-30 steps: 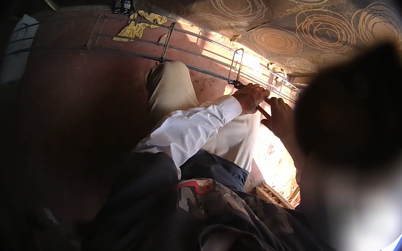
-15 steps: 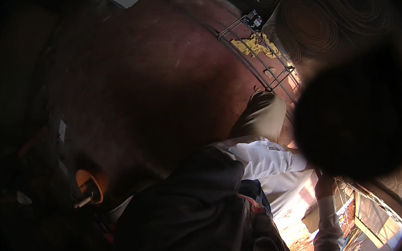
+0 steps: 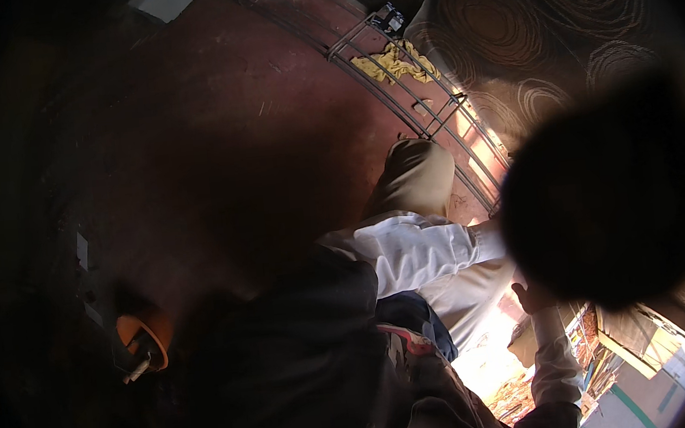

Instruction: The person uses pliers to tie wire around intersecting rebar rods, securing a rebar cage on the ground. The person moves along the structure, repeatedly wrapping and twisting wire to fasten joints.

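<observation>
metal bars [image 3: 432,134] cross reddish floor [image 3: 265,74] beside a swirl-patterned surface [image 3: 497,21]; cannot tell if the hands [image 3: 535,297] grip anything.

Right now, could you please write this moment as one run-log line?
left hand: hidden by dark blur; right hand: partly hidden, grip unclear; frame: beside knee; cloth: seen through frame

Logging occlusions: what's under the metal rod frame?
Under the metal rod frame: reddish floor, a crumpled yellow cloth and a small pale piece, seen through its gaps. Toward lower right, the dark blurred shape covers whatever is there.
</observation>
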A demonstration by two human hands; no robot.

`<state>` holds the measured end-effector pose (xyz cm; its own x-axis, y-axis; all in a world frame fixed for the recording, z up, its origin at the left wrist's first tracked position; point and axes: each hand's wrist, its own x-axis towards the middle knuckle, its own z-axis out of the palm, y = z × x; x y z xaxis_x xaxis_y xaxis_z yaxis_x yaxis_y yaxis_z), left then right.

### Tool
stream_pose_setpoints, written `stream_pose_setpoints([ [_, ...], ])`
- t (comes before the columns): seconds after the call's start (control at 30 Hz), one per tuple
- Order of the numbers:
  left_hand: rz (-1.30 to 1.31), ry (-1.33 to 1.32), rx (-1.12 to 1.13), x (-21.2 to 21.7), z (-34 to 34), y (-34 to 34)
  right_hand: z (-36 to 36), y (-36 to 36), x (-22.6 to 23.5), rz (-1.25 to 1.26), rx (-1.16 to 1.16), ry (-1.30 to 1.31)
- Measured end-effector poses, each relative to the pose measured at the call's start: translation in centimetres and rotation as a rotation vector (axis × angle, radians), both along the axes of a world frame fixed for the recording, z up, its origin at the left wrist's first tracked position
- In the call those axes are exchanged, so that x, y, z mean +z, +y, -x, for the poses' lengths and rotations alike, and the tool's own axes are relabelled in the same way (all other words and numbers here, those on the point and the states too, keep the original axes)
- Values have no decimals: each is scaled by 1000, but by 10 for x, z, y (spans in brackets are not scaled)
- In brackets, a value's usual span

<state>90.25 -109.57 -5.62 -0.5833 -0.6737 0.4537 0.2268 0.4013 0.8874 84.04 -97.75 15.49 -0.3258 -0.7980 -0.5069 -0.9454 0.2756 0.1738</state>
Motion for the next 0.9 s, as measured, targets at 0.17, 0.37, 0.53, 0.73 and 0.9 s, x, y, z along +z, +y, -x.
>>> stream_pose_setpoints([
  [0.17,297,-498,-126,5,-12,1,-11,-10,9,-101,-155,-24],
  [0.37,494,-550,-118,91,-56,-35,-8,-2,5,-94,-322,-145],
  [0.53,542,-628,-229,126,-72,-53,-19,2,-1,-131,-692,-435],
  [0.73,130,-555,-190,159,-81,-89,-44,33,1,9,-1223,-1035],
  [0.9,-410,-353,-148,153,-88,-132,-66,69,-3,460,-1092,-957],
])
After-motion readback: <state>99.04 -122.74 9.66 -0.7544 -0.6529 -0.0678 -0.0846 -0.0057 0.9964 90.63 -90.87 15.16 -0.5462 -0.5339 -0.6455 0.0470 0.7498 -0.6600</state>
